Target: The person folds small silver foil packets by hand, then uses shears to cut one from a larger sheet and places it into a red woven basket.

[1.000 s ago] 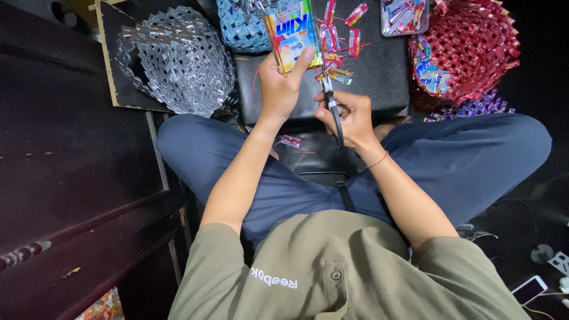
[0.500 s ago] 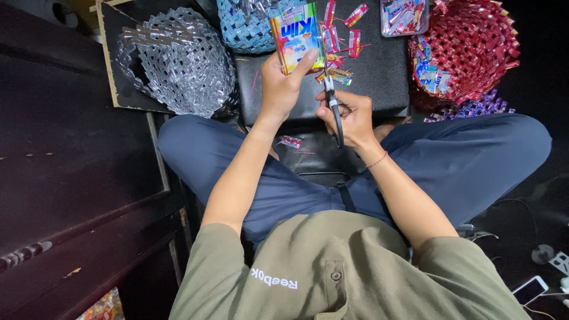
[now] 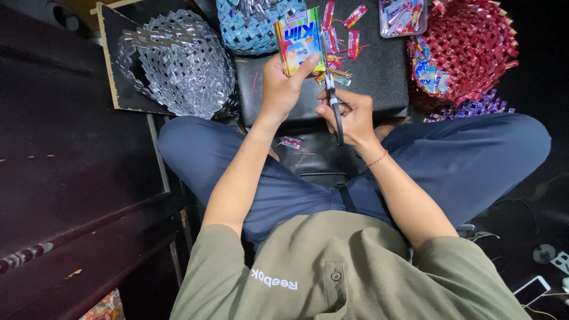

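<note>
Fingers of both hands are busy above the black counter (image 3: pixel 379 77) in front of my crossed legs. Biggest around me is the silver woven basket (image 3: pixel 178 62) on my left, then the red woven basket (image 3: pixel 474 47) on my right, with a purple woven piece (image 3: pixel 474 108) just below it, and a blue woven one (image 3: pixel 252 26) at the far edge between them. My left hand (image 3: pixel 281 89) pinches a colourful packet (image 3: pixel 301 40) upright, thumb on its front, the other fingers behind. My right hand (image 3: pixel 349 115) is closed round the dark handles of scissors (image 3: pixel 332 98), their blades running up along the packet's right edge. Red wrapper strips (image 3: pixel 341 35) lie scattered on the counter just beyond, and one small scrap (image 3: pixel 290 142) sits near my lap.
</note>
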